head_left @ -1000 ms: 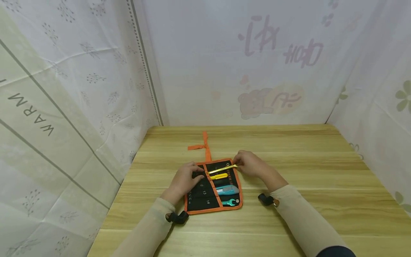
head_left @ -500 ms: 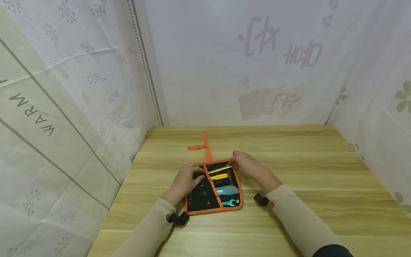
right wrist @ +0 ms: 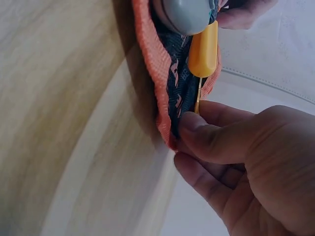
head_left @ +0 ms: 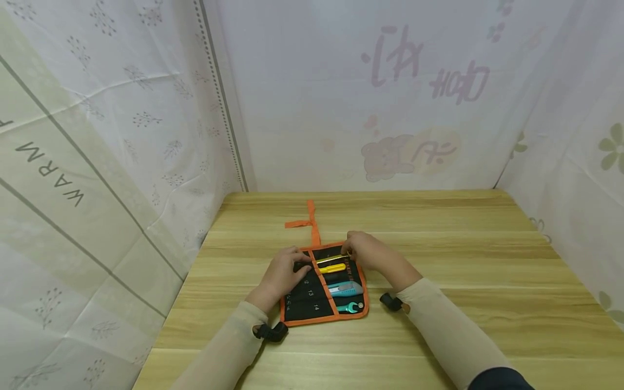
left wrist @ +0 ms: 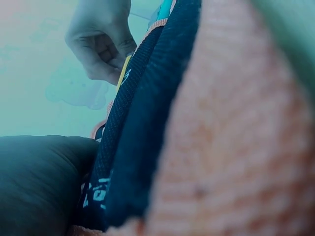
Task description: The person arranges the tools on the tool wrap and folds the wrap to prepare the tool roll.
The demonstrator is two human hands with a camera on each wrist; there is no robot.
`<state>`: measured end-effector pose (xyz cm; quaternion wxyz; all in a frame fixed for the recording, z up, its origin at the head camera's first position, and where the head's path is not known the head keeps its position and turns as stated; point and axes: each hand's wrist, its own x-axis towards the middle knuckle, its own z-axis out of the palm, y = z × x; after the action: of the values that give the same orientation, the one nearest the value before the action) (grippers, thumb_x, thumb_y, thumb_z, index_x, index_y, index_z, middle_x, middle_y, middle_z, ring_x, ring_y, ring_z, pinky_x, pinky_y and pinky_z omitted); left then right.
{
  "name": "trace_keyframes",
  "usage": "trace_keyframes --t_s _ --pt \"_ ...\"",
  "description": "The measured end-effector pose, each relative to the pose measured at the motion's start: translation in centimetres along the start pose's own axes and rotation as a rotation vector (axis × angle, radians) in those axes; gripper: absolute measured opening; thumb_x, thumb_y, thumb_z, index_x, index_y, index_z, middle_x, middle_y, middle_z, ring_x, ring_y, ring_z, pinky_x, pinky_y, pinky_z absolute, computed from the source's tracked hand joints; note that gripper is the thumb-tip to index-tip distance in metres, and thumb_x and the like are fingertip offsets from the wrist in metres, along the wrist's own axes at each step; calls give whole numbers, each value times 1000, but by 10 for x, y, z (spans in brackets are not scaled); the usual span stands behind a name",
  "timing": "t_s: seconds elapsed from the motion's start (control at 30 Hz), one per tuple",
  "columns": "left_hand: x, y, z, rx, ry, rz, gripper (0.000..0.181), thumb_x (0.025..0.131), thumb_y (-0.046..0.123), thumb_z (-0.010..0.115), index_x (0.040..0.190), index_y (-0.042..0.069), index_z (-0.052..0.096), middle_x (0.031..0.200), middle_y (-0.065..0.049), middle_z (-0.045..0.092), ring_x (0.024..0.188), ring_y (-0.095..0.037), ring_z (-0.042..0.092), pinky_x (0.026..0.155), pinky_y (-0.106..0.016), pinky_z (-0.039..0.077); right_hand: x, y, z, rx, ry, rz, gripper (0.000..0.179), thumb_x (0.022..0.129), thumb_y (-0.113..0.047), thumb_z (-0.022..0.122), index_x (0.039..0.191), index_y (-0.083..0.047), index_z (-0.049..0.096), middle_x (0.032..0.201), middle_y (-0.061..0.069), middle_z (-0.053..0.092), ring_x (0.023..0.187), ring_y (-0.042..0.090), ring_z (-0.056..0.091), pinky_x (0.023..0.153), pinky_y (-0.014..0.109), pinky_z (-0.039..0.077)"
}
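A black tool pouch [head_left: 302, 311] with orange edging lies spread on the table. My left hand [head_left: 283, 272] is at its upper left, thumb and fingers pinching around the pocket's orange edge. At the upper right, my right hand [head_left: 369, 252] pinches the outer end of a slim gold-yellow tool [head_left: 329, 260]; its far end is hidden in the pocket. In the right wrist view, its thin edge [right wrist: 199, 96] runs beneath a thicker yellow handle [right wrist: 203, 51]. Below it in the pouch sit a blue utility knife [head_left: 345, 288] and a green open-ended wrench [head_left: 348, 307].
An orange tie strap [head_left: 312, 222] stretches from the pouch's top edge toward the back of the wooden table [head_left: 439, 227]. Printed cloth curtains [head_left: 312, 108] hang behind and on both sides. Each wrist wears a small black camera [head_left: 271, 331].
My right hand has moved left toward the pocket, and less of the slim yellow tool shows now. The left hand and the pouch have stayed nearly in place.
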<state>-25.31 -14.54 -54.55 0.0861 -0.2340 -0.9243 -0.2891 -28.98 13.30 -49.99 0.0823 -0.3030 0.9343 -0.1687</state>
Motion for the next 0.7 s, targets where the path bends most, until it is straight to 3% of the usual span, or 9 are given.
trace_keyframes --t_s 0.23,0.47,0.7 --pt "0 -1 2 16 8 1 14 94 19 82 108 20 82 99 11 63 95 -14 61 84 -36 52 7 -5 6 -35 -14 -17 41 95 18 61 114 -13 81 101 -1 62 96 17 64 85 29 57" --pt "0 -2 4 1 9 8 14 95 19 81 109 20 82 98 12 63 94 -13 60 82 -36 51 15 -9 13 -104 -14 9 29 98 4 69 112 -19 82 98 -7 61 92 12 64 85 28 56" --pt "0 -1 4 -7 13 -5 14 97 18 79 110 18 82 99 10 63 95 -15 60 84 -37 51 20 -11 14 -141 0 -23 24 97 -1 73 110 -19 82 98 -7 63 93 14 65 87 31 57"
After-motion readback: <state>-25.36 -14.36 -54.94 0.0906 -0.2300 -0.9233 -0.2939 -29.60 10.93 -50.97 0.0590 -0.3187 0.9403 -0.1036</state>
